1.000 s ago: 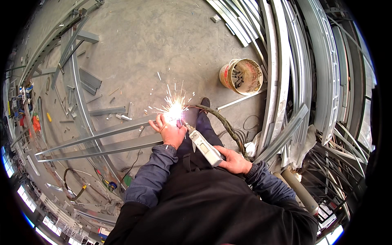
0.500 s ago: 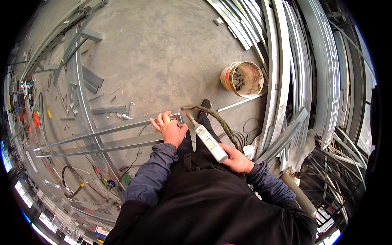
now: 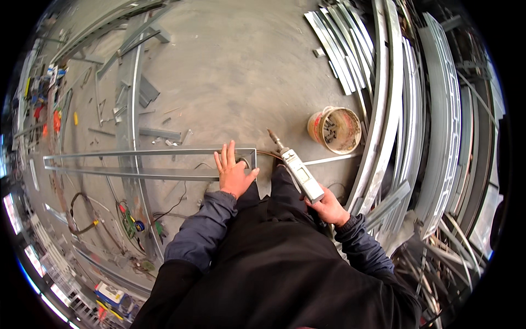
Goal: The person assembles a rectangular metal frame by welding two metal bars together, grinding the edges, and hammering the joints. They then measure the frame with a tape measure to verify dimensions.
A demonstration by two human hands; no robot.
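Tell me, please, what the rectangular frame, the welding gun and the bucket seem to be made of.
The rectangular frame looks like bare metal, perhaps galvanized steel, from its grey sheen. The welding gun has a smooth, pale casing, perhaps painted metal or plastic, and a copper-looking nozzle. The bucket is probably plastic, from its stained, yellowish surface.

Couldn't make out any actual lettering, tbh. The handheld welding tool (image 3: 296,165) near the middle of the frame had a small pale panel (image 3: 303,174), and the bucket (image 3: 318,135) right of centre had reddish markings (image 3: 313,125), all too blurry to read.
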